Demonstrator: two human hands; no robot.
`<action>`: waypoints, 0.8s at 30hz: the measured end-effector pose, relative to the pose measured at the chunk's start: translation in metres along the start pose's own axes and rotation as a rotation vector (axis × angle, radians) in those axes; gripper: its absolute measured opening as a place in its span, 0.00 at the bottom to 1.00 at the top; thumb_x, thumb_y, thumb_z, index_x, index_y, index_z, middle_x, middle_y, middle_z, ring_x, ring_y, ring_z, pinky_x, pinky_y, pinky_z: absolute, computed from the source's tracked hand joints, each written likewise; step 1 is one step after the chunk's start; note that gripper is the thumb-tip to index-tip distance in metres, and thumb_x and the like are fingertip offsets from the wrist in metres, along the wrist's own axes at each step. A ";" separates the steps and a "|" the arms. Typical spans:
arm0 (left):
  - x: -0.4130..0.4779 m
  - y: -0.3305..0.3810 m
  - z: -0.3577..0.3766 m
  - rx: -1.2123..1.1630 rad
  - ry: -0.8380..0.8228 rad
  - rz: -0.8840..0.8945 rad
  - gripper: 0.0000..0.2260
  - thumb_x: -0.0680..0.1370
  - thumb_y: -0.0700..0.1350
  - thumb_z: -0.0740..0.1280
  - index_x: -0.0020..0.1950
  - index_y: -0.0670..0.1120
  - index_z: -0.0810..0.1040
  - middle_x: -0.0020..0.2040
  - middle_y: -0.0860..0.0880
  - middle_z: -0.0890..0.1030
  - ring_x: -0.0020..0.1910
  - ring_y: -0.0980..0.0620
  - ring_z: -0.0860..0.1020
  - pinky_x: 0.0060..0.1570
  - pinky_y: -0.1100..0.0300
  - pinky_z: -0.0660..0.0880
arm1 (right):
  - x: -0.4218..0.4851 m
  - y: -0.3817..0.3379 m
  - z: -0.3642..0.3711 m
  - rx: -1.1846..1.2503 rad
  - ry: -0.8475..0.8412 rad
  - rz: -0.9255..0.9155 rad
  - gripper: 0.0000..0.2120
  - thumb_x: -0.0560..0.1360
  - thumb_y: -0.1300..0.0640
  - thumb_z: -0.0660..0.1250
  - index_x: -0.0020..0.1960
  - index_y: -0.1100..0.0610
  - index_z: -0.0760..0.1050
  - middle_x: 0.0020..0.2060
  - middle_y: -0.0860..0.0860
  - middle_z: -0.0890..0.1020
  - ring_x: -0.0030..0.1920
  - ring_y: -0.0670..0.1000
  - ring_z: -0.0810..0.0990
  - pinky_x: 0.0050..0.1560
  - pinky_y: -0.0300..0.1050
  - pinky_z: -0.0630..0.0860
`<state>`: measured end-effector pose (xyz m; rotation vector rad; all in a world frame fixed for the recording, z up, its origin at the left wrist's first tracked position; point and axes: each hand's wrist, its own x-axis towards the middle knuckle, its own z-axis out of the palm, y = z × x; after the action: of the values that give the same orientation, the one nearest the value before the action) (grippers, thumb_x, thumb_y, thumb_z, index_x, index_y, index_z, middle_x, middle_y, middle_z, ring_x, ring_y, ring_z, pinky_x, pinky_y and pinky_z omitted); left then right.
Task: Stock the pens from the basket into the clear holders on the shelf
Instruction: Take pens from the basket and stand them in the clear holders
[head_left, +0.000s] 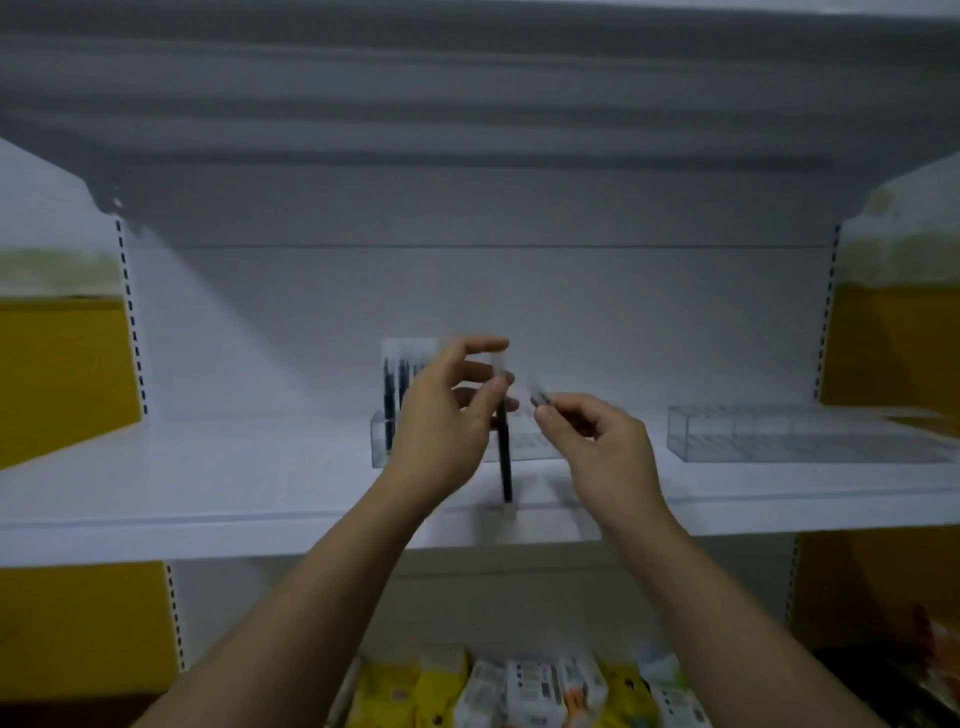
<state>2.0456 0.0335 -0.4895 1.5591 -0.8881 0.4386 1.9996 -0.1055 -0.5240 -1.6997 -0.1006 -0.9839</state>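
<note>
Left hand (441, 421): pinches black pen (504, 457) upright by upper end, over shelf (208, 483) front. Right hand (602, 441): pinches small blurred item (540, 397), identity unclear, just beside pen top. Clear holder (382, 441) behind left hand; stocked pens (395, 384) upright at its left end. Second clear holder (779, 436) well to right.

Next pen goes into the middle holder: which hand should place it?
Left. The left hand pinches a black pen upright, just in front of the middle holder, near the pens standing in it. The right hand pinches only a small blurred item, so it probably has no pen ready.
</note>
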 end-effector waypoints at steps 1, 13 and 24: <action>0.007 -0.001 -0.004 0.006 0.018 0.001 0.12 0.80 0.40 0.64 0.61 0.52 0.74 0.49 0.50 0.81 0.44 0.58 0.83 0.46 0.59 0.81 | 0.008 -0.002 0.004 0.026 0.016 0.013 0.04 0.76 0.56 0.68 0.48 0.53 0.81 0.42 0.46 0.84 0.44 0.43 0.80 0.44 0.29 0.75; 0.086 -0.015 -0.036 0.098 0.173 0.036 0.12 0.77 0.40 0.68 0.57 0.54 0.77 0.53 0.52 0.80 0.47 0.56 0.82 0.47 0.62 0.80 | 0.098 0.008 0.050 0.090 0.084 -0.016 0.15 0.77 0.60 0.67 0.62 0.52 0.73 0.43 0.51 0.81 0.46 0.51 0.81 0.47 0.46 0.80; 0.125 -0.052 -0.035 0.327 0.122 0.036 0.12 0.77 0.41 0.69 0.59 0.53 0.77 0.53 0.54 0.79 0.45 0.60 0.80 0.36 0.73 0.76 | 0.143 0.041 0.081 -0.046 0.057 -0.173 0.23 0.76 0.61 0.69 0.68 0.46 0.70 0.37 0.47 0.74 0.35 0.45 0.76 0.46 0.49 0.81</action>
<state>2.1710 0.0303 -0.4271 1.7932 -0.7778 0.7261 2.1584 -0.1112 -0.4660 -1.7252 -0.1908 -1.1698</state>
